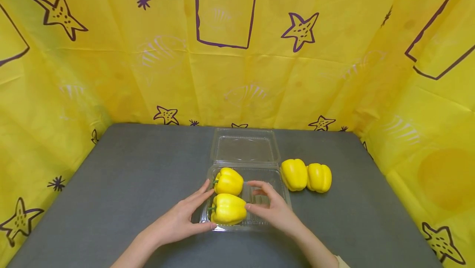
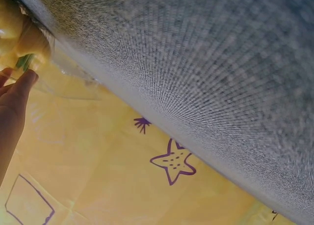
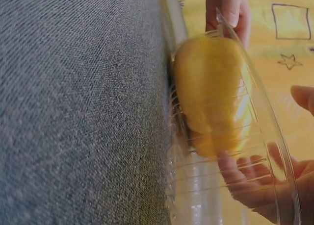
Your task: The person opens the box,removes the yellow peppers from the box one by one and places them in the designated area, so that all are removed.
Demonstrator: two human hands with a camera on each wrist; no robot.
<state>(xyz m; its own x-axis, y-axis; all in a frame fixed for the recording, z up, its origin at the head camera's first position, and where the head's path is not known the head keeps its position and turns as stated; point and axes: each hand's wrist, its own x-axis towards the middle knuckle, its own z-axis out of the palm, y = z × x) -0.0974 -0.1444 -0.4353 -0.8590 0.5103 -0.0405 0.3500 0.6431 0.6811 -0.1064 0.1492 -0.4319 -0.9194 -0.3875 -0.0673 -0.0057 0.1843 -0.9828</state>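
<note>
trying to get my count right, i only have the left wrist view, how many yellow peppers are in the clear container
Observer: Two: a farther pepper and a nearer pepper, both toward the left side of the clear container.
Operator: ok any outside it
Observer: Yes, a left loose pepper and a right loose pepper lie side by side on the gray table, to the container's right.
Operator: got it, what's over the right part of the container
Observer: The right hand, its fingers pointing toward the peppers inside.
</note>
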